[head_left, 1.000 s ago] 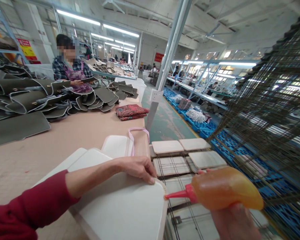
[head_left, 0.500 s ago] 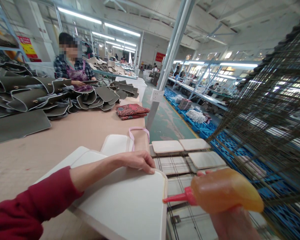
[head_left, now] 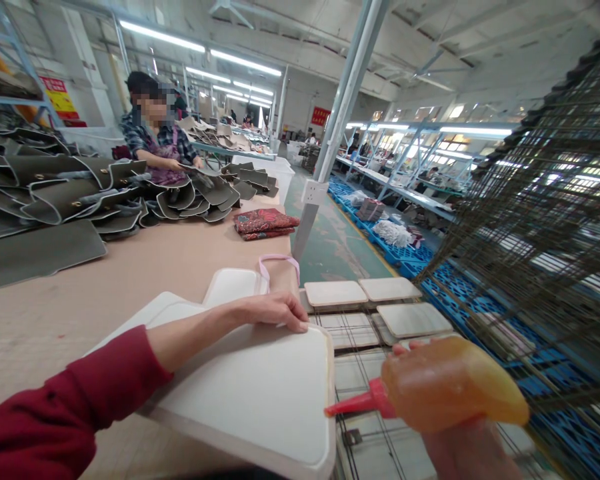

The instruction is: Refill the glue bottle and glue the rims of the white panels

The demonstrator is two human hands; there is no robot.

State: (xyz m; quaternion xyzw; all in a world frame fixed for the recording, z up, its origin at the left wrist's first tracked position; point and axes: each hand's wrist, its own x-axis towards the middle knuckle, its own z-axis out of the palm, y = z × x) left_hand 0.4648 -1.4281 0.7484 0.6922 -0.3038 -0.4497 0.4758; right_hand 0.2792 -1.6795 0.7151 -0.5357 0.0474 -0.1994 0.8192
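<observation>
The white panel (head_left: 260,393) has swung since a second ago, its right edge now running along the red nozzle of the orange glue bottle (head_left: 450,390). The left hand (head_left: 275,311) lies flat, fingers spread, pinning the panel's far edge to the tabletop (head_left: 145,267). At four o'clock, the right hand (head_left: 467,450) grips the bottle from below.

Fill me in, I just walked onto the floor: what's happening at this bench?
A person in a red sleeve presses the left hand flat on a white panel that overhangs the edge of the table. The right hand holds an orange squeeze bottle, its red nozzle right at the panel's edge. More white panels lie on a wire rack beside it. Farther along, another person handles dark grey pieces.
</observation>
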